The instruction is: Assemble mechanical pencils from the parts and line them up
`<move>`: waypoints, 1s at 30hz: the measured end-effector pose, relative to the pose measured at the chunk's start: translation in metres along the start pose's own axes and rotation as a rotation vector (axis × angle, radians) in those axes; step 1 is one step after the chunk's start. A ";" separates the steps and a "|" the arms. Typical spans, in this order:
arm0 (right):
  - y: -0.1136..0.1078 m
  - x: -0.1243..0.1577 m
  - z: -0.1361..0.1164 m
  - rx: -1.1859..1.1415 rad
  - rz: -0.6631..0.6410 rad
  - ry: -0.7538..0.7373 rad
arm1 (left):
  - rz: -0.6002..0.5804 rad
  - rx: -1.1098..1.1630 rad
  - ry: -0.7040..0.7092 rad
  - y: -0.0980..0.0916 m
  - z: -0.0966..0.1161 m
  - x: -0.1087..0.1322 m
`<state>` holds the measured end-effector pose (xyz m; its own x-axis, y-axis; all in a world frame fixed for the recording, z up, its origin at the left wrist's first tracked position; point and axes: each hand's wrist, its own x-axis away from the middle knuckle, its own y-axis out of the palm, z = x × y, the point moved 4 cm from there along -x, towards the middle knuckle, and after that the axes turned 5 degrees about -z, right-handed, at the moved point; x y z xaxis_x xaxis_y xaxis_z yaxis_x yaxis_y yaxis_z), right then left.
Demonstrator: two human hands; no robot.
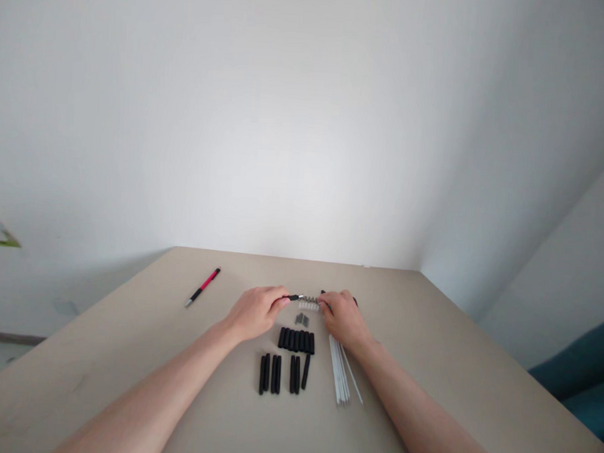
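My left hand (255,311) is closed in a pinch on a small black pen piece with a metal tip (295,298), held just above the table. My right hand (341,316) is closed beside it, its fingertips at a row of small white parts (309,306); what it grips is hidden. Between my hands lie tiny grey metal pieces (302,318). Nearer to me sits a tight row of short black sleeves (296,340), then several longer black barrels (283,373). A bundle of thin white refill tubes (341,377) lies under my right wrist.
A finished red and black pen (203,286) lies alone at the far left of the beige table (126,352). A white wall stands right behind the table's far edge. A dark teal seat (583,379) is at the right.
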<state>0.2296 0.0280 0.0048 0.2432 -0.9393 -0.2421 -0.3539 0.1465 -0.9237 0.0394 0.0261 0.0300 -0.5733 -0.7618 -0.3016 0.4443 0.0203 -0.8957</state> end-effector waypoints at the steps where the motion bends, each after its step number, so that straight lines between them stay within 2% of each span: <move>1: 0.000 0.000 0.001 -0.002 -0.002 0.006 | -0.003 0.000 -0.003 0.000 0.000 0.000; 23: 0.004 -0.002 0.007 -0.053 0.054 -0.044 | 0.008 0.011 0.015 0.001 0.000 0.001; 26: -0.001 -0.001 0.005 -0.084 0.132 -0.059 | -0.001 0.014 0.014 0.002 0.000 0.001; 30: -0.020 0.005 -0.006 -0.248 0.359 -0.150 | -0.027 0.006 0.023 0.004 0.000 0.001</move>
<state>0.2321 0.0188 0.0236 0.1871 -0.7850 -0.5906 -0.6402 0.3585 -0.6794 0.0412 0.0255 0.0264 -0.6007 -0.7470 -0.2848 0.4322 -0.0037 -0.9018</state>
